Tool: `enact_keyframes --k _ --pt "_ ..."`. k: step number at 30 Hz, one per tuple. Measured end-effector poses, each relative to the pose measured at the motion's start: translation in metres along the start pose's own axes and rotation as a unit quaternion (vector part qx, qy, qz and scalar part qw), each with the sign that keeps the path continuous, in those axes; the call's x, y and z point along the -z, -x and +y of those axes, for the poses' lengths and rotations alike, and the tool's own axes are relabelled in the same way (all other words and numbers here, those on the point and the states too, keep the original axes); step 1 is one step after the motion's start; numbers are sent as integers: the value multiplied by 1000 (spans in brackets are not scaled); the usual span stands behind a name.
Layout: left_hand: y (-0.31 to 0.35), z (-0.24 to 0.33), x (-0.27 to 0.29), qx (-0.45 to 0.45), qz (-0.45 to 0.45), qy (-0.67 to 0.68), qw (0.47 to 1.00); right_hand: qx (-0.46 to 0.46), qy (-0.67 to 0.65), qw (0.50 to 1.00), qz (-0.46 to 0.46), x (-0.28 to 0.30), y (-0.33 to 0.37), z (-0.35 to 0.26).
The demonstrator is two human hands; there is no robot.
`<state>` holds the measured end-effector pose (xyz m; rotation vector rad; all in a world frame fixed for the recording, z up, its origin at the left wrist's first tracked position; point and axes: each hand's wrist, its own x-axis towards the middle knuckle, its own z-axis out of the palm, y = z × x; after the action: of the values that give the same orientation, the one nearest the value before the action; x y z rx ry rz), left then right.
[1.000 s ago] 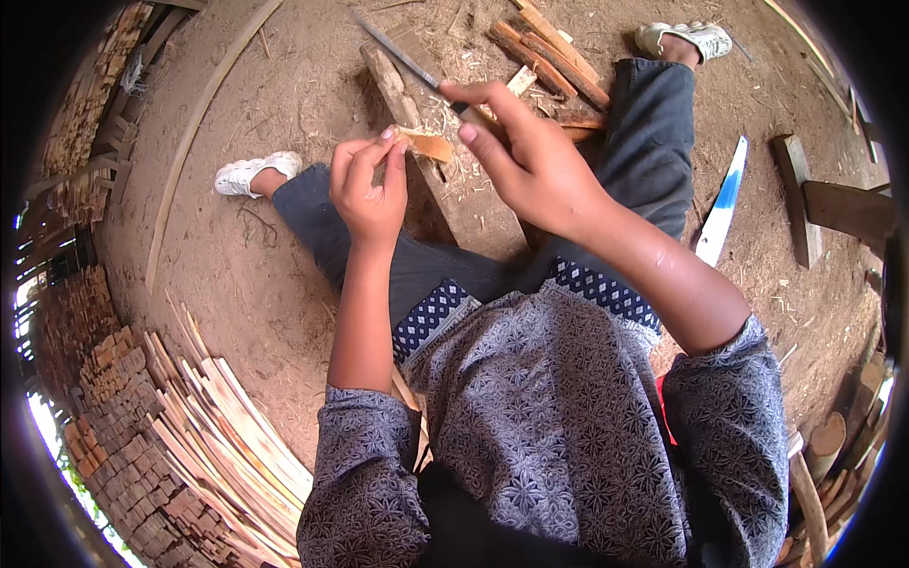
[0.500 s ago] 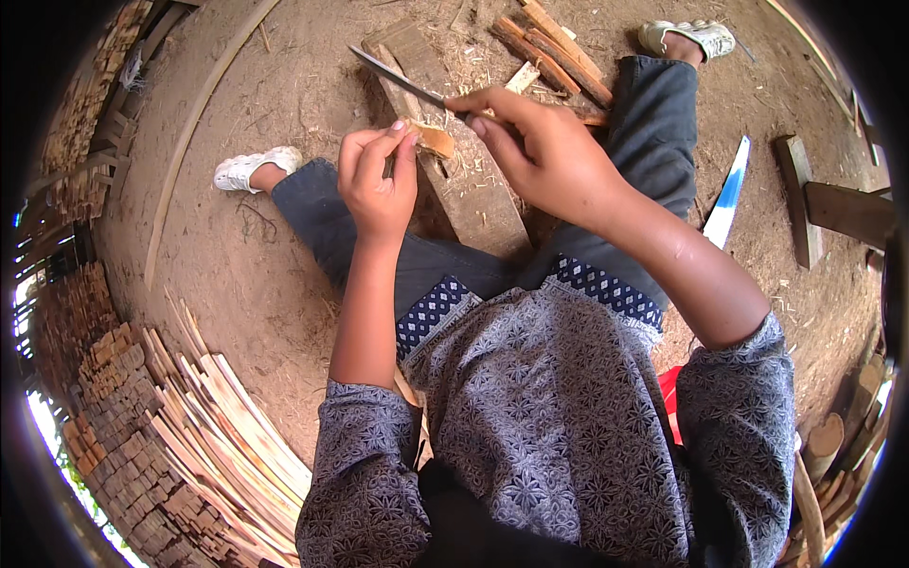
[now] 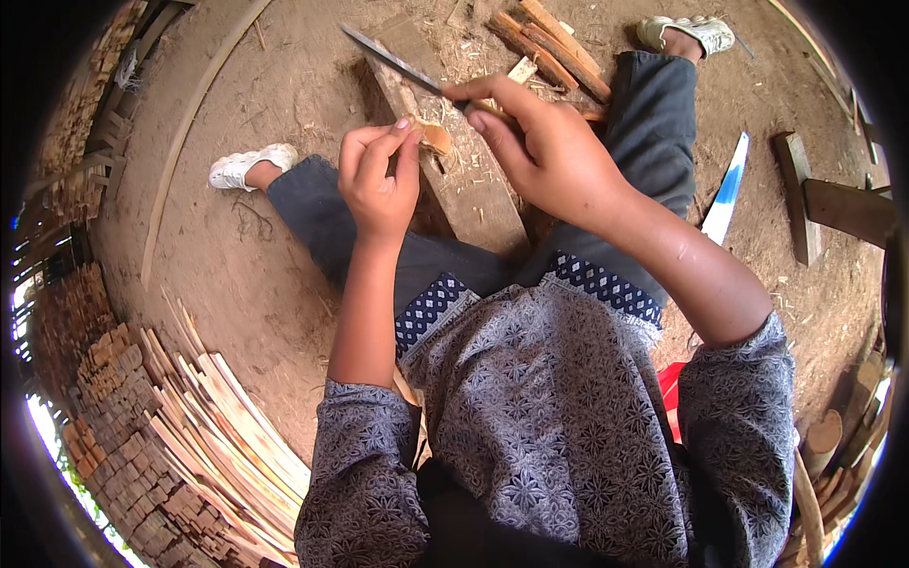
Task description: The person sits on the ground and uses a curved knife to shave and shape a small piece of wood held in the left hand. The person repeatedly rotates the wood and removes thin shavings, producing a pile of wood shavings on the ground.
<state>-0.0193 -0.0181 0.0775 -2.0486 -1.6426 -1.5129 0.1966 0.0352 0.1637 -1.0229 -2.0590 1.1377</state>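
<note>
My left hand [image 3: 381,175] pinches a small light-brown piece of wood [image 3: 436,139] between thumb and fingers. In my right hand [image 3: 544,151] is a long dark knife [image 3: 390,59], its blade pointing up and to the left. My right fingers wrap its handle, which is mostly hidden in the grip. The blade is held beyond the wood piece, apart from it as far as I can see. Under both hands lies a thick wooden board [image 3: 488,210] between my legs, scattered with pale shavings.
Several wooden sticks [image 3: 554,47] lie beyond the board, on the dirt floor. A blue-and-white saw blade [image 3: 727,192] rests to the right, near a wooden frame [image 3: 800,204]. Long wood strips [image 3: 227,402] and stacked short pieces [image 3: 142,464] fill the lower left.
The knife blade has tilted slightly, its tip shifting a little up and to the left. Both hands keep their hold and have barely moved.
</note>
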Motion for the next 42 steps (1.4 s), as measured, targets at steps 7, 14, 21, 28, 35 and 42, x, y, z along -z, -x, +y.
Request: enact_keyframes --k 7,14,21,28,35,42 --pt "-3 5 1 -12 -29 -16 999 -24 124 984 -122 -21 -2 71" --pt "-6 3 -7 92 26 98 991 -27 53 996 -69 -27 12 65" --pt "-45 25 23 65 65 102 991 15 -10 1000 -15 -18 18 32" --pt "-24 23 8 121 -33 -10 992 -85 44 994 -57 -35 11 85" --pt "-33 6 -11 216 -72 132 965 -96 -17 994 -40 -42 9 65" --pt "-74 45 29 149 9 109 983 -45 -35 998 -35 -24 13 30"
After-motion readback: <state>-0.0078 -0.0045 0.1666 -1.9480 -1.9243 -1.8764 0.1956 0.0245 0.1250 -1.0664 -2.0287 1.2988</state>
